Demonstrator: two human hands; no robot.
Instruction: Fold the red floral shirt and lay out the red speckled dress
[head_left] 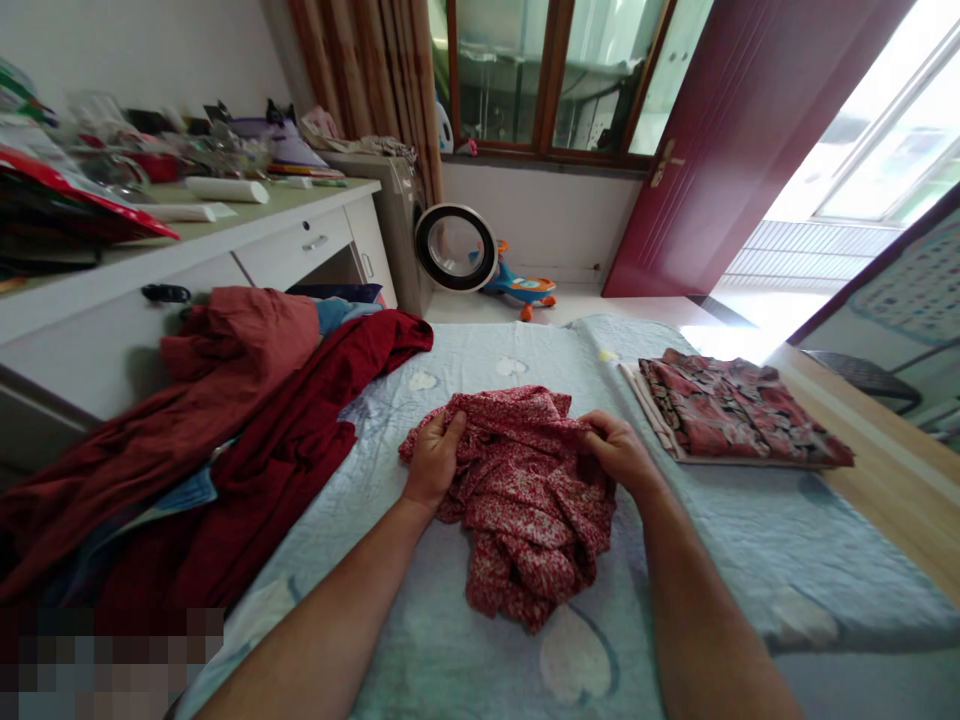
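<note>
A crumpled red garment with a small white floral print (536,490) is bunched over the light blue blanket (450,620). My left hand (436,455) grips its left upper edge, thumb on top. On the other side my right hand (619,450) pinches its right upper edge between thumb and fingers. The cloth between the hands is wrinkled, and its lower part hangs in folds toward me. What kind of garment it is I cannot make out. To the right lies a folded stack of patterned clothes (739,410).
Dark red and rust-coloured clothes (292,460) are heaped at the left. Behind them stands a cluttered white desk (277,245). A washing machine with its round door open (456,247), a blue-orange ride-on toy (525,288) and a red door (682,140) are farther back.
</note>
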